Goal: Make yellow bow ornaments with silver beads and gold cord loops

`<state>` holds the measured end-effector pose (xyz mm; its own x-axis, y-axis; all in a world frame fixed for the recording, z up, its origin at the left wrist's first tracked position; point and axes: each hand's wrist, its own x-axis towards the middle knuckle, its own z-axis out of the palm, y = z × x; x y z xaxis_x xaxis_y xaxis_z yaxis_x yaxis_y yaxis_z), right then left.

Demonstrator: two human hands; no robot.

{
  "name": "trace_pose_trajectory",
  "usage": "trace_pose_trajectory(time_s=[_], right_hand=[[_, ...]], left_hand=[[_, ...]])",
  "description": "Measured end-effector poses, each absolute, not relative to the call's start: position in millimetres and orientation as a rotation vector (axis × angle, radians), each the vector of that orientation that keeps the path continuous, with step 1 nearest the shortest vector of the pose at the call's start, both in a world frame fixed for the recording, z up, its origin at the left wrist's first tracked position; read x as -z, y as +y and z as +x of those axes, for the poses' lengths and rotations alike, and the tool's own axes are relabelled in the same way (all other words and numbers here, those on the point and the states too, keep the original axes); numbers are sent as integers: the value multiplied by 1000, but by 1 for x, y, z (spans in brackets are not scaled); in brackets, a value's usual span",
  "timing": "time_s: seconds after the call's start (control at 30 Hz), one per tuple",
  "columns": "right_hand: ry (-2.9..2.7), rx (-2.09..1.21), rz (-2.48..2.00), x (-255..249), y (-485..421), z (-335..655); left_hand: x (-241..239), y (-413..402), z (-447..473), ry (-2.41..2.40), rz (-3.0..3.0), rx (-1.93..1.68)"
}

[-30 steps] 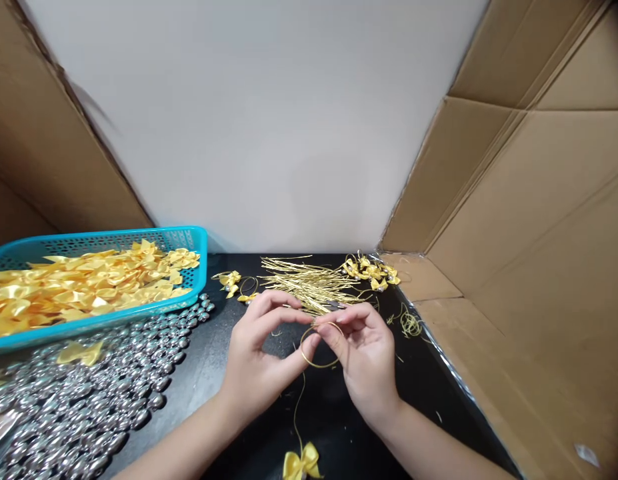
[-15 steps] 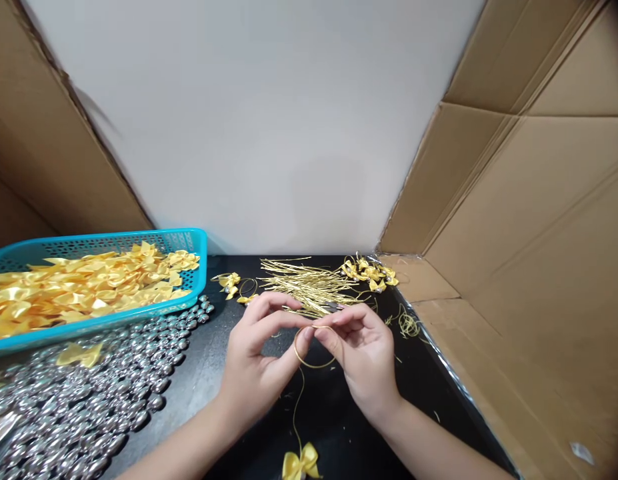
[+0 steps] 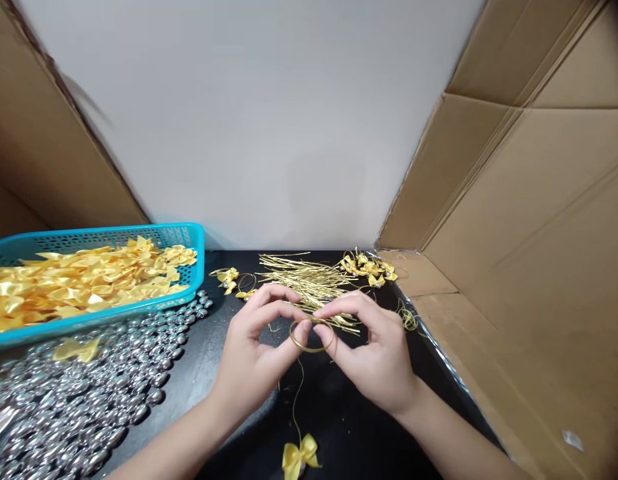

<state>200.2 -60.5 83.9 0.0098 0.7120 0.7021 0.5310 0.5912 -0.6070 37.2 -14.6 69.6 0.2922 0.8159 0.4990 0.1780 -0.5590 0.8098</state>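
Between thumb and forefinger, my left hand (image 3: 261, 343) pinches one side of a loop of thin gold cord (image 3: 310, 350). My right hand (image 3: 376, 350) pinches the same loop close beside it, so the fingertips of both hands almost meet at its far side. From the loop a strand of cord hangs down to a yellow ribbon bow (image 3: 301, 457) near the bottom of the view. Just beyond my fingers lies a bundle of straight gold cords (image 3: 309, 277). Exactly how the cord runs between the fingertips is hidden.
A blue basket (image 3: 201, 260) of yellow bows stands at left, with many silver beads (image 3: 109, 387) spread before it and one loose bow (image 3: 77, 349) on them. Finished-looking bows with beads (image 3: 369, 267) lie at back right, near tangled cord (image 3: 407, 319). Cardboard walls (image 3: 539, 200) flank the black table.
The loop looks smaller and flatter, with its cord doubled up. My right hand has turned and shifted slightly right, its fingers now curled over the loop. The view has shifted slightly.
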Motion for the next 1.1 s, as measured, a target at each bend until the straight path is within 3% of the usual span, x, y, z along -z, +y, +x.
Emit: trace_pose_trajectory(time_s=[0.37, 0.67, 1.1], right_hand=[[-1722, -117, -948, -86, -56, 204], [-1753, -229, -950, -83, -54, 205], [-1342, -886, -1109, -81, -53, 200]], left_hand=[[-74, -10, 39, 828, 1443, -1036], [-81, -12, 38, 904, 1476, -971], [-80, -9, 38, 899, 1526, -931]])
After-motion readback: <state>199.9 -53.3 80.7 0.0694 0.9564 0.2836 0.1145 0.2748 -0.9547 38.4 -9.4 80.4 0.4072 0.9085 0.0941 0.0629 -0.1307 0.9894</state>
